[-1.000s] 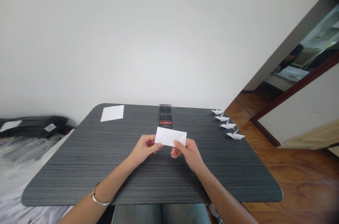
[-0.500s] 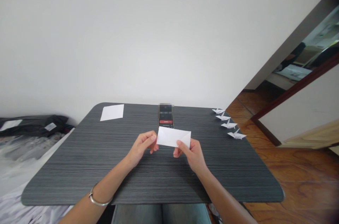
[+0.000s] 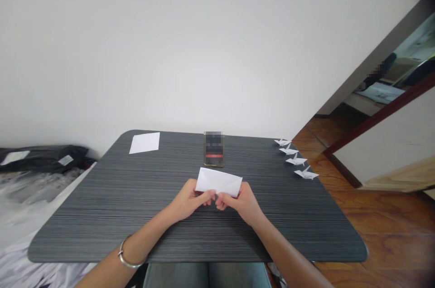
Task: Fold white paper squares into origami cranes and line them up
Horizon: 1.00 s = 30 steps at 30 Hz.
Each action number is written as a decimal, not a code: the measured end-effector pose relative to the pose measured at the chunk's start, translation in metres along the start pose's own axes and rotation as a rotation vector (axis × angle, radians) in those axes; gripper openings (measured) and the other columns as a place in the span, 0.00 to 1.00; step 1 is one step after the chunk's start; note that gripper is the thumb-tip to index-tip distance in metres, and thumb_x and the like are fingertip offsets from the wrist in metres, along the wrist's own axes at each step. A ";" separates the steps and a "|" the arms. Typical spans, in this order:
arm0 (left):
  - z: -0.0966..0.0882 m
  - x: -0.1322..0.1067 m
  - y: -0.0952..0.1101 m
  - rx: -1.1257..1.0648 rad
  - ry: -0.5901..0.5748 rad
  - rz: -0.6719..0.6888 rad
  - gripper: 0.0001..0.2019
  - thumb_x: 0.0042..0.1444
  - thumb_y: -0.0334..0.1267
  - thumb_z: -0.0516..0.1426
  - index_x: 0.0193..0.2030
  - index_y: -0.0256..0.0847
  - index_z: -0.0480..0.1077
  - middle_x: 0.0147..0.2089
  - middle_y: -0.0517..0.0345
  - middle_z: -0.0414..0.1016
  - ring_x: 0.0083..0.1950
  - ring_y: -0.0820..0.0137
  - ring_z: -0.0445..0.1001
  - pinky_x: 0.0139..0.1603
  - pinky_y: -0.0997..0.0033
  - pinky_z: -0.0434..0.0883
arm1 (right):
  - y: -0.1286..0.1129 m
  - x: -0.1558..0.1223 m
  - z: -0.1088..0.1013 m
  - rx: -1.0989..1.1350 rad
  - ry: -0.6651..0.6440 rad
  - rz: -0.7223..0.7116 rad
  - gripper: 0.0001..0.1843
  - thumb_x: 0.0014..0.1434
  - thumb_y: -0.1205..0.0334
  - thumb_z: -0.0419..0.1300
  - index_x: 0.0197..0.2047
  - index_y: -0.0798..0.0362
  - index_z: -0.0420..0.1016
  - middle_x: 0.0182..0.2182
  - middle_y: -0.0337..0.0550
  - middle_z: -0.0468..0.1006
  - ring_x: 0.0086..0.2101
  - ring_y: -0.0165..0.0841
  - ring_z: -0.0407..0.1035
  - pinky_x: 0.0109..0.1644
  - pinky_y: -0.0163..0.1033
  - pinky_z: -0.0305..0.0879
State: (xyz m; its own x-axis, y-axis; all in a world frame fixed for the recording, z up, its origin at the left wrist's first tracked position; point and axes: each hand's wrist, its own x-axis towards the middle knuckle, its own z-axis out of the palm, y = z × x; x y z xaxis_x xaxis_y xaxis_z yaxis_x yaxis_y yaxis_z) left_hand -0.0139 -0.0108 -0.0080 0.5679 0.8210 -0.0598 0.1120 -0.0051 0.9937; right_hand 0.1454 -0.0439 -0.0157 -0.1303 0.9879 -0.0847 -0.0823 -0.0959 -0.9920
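A folded white sheet of paper [image 3: 219, 181], rectangular and faintly creased, is held just above the table near its middle. My left hand [image 3: 190, 200] pinches its lower edge, thumb on the front and fingers behind. At the lower right part of the paper, my right hand [image 3: 243, 202] grips in the same way, its thumb almost meeting the left thumb. The fingers behind the paper are partly hidden. Beyond the paper a smartphone [image 3: 214, 161] stands or lies at the back of the table, its screen blurred.
The dark wood-grain table [image 3: 102, 215] meets a white wall. A flat white paper sheet [image 3: 144, 143] lies back left. Several folded paper cranes [image 3: 296, 161] line the right edge. Left of the table are black and clear plastic bags [image 3: 44, 158]. A doorway opens at right.
My left hand, beside the paper's left end before, now grips its lower edge. The paper has come slightly lower and closer, uncovering the phone's bottom. My right hand keeps its hold.
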 end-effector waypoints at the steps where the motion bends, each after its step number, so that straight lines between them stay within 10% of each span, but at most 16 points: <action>1: 0.000 0.000 0.000 0.006 0.006 0.000 0.13 0.49 0.42 0.56 0.22 0.32 0.69 0.19 0.60 0.66 0.21 0.77 0.63 0.24 0.78 0.64 | 0.000 0.000 -0.001 0.001 0.000 0.010 0.06 0.43 0.64 0.63 0.20 0.59 0.74 0.16 0.39 0.75 0.17 0.28 0.68 0.23 0.32 0.68; 13: -0.016 0.004 -0.008 0.002 0.156 0.034 0.15 0.50 0.45 0.55 0.24 0.33 0.69 0.19 0.58 0.68 0.21 0.76 0.64 0.23 0.77 0.62 | 0.000 0.003 -0.026 0.105 0.066 -0.045 0.10 0.46 0.59 0.64 0.24 0.57 0.70 0.17 0.39 0.76 0.18 0.27 0.69 0.22 0.32 0.68; 22: -0.017 0.002 -0.009 0.842 0.247 0.316 0.12 0.56 0.41 0.49 0.34 0.37 0.72 0.27 0.55 0.70 0.28 0.70 0.67 0.30 0.75 0.60 | -0.001 0.003 -0.022 0.073 0.129 -0.197 0.12 0.52 0.58 0.59 0.39 0.53 0.67 0.25 0.40 0.76 0.22 0.28 0.70 0.23 0.31 0.66; 30: -0.016 0.003 -0.008 1.024 0.150 0.362 0.12 0.58 0.37 0.47 0.33 0.39 0.70 0.27 0.56 0.69 0.28 0.71 0.66 0.29 0.75 0.59 | 0.004 0.001 -0.016 -0.051 -0.028 -0.215 0.12 0.54 0.61 0.56 0.42 0.53 0.67 0.32 0.43 0.76 0.27 0.30 0.72 0.26 0.32 0.66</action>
State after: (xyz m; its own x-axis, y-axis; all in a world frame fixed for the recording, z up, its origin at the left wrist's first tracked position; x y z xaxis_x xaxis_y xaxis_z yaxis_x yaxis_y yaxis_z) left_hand -0.0261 0.0004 -0.0150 0.6067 0.7360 0.3003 0.6227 -0.6748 0.3960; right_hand 0.1605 -0.0411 -0.0210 -0.1420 0.9812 0.1309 -0.0616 0.1232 -0.9905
